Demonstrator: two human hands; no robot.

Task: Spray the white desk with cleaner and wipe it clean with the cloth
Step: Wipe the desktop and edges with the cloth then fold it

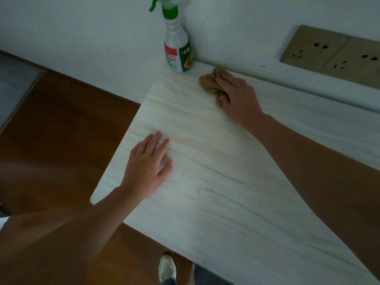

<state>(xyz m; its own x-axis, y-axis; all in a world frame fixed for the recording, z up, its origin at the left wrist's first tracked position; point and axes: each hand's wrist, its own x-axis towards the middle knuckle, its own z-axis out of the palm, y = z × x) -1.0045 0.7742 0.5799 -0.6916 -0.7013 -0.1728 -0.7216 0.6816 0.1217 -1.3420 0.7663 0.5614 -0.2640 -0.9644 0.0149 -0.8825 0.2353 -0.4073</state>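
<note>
- White, wood-grained worktop [216, 182]: runs from the wall corner at 12 o'clock down to 5 o'clock; its surface shows faint streaks.
- Cloth [211, 83]: brown, bunched, lying on the worktop at about 1 o'clock, just beside the wall edge.
- Right hand [238, 99]: palm down on the cloth; its fingers [226, 81] are curled over the bunched fabric and the thumb presses its near edge, so the hand grips the cloth against the worktop.
- Left hand [147, 171]: lies flat on the bare worktop at about 8 o'clock, near the left edge; fingers extended and slightly spread, holding nothing.
- Spray bottle [178, 48]: translucent, with a green trigger head and a red, white and green label; stands upright in the worktop's far corner at 12 o'clock, against the wall, near the cloth but apart from it.
- Wall sockets [333, 52]: two tan plates on the wall at 2 o'clock.
- Floor [61, 130]: brown wood, at 9 o'clock.
- Shoe [167, 268]: white, on the floor at 6 o'clock, below the worktop's near edge.
</note>
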